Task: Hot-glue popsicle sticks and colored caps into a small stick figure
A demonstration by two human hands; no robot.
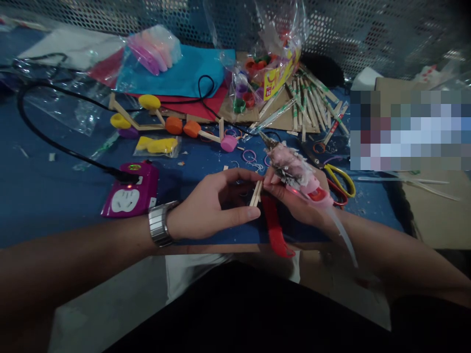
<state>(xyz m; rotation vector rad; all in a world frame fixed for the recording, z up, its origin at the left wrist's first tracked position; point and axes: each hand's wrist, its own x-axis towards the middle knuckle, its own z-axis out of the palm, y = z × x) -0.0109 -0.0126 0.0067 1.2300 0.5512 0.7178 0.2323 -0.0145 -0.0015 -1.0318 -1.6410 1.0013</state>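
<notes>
My left hand point(209, 203), with a metal watch on its wrist, pinches a pair of short wooden sticks point(256, 193) between thumb and fingers. My right hand point(298, 201) grips a pink glue gun point(300, 172) crusted with dried glue, its nozzle pointing up and left, just above the sticks. A glue stick juts from the gun's back over my right wrist. Under my hands lies a red handled tool point(274, 226) on the blue table point(44, 191).
A purple power strip point(128, 196) with a black cable lies left. Behind are a stick and clay ball model point(172, 125), yellow clay in a bag point(158, 145), rubber bands point(249, 156), wrapped chopsticks point(312, 105), yellow and red scissors point(340, 182), coloured felt and plastic bags.
</notes>
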